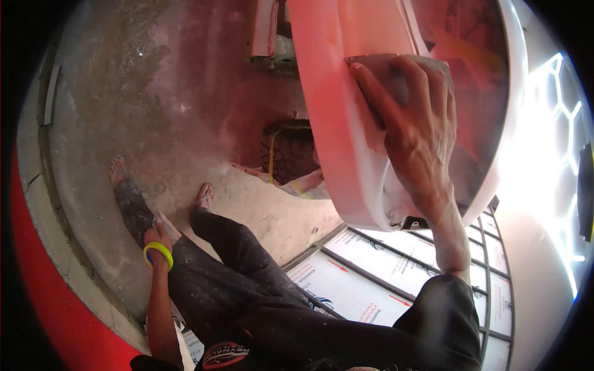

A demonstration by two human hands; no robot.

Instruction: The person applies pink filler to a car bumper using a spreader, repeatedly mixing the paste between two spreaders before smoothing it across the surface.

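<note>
My right hand (416,123) presses a grey sheet of sandpaper (387,71) flat against a large curved white body panel (337,142), fingers spread over the sheet. My left hand (158,238) rests low against my left knee, closed around a small pale object I cannot make out; a yellow-green band (158,252) circles that wrist. My legs in dark, dusty trousers (223,272) stand on the concrete floor, feet in sandals.
Dusty concrete floor (154,111) spreads to the left. A tyre (289,151) sits behind the panel's lower edge. A metal grid with white printed sheets (371,272) lies under the panel. A red edge (43,297) curves at lower left.
</note>
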